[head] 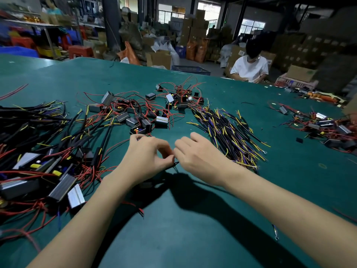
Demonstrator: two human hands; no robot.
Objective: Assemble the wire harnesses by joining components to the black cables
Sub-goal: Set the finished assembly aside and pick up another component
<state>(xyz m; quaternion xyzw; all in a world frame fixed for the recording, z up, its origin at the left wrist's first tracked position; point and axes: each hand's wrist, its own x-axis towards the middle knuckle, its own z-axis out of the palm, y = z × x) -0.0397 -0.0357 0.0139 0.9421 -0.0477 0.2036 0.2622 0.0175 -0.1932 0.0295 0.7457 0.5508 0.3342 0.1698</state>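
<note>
My left hand [147, 159] and my right hand [197, 156] meet over the middle of the green table [193, 229]. Both pinch the end of a thin black cable [174, 165] that shows between the fingertips; what lies under the left hand is hidden. A heap of black cables with yellow and blue wire ends [229, 132] lies just right of my right hand. Small black and silver box components with red wires [135, 113] are scattered beyond my left hand.
A big tangle of black cables and finished boxes [38, 161] fills the left side. More components with red wires [179, 95] lie farther back, and another pile [324, 126] at the right. A person in white [249, 68] sits at the far edge. A loose ring-terminal wire [275, 232] lies near my right forearm.
</note>
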